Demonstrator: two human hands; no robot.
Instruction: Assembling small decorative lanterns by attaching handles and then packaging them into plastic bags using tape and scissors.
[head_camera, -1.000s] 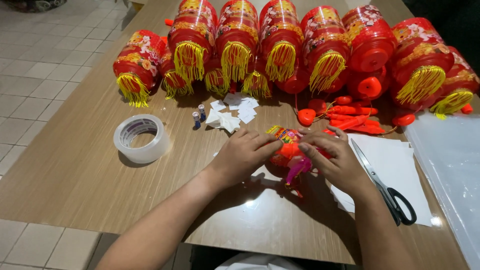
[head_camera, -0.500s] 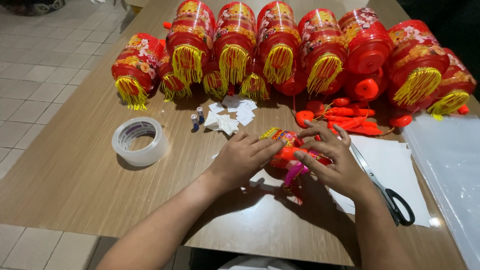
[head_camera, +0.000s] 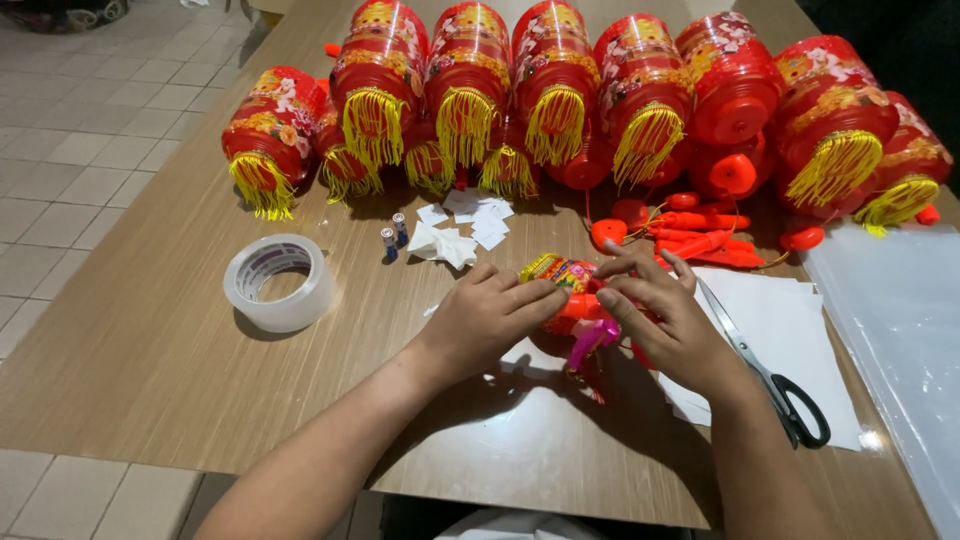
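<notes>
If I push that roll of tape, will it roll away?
Probably not: the tape roll lies flat on the table, so it would likely slide. Stood on edge, its round shape would likely roll. It looks hollow, so probably light.

One label noted: the printed inner core of the tape roll (head_camera: 279, 281), left side of the bench (head_camera: 130, 360), white with dark lettering. One package: clear plastic bag (head_camera: 895, 340), flat at the right edge. No signs or screens.
</notes>
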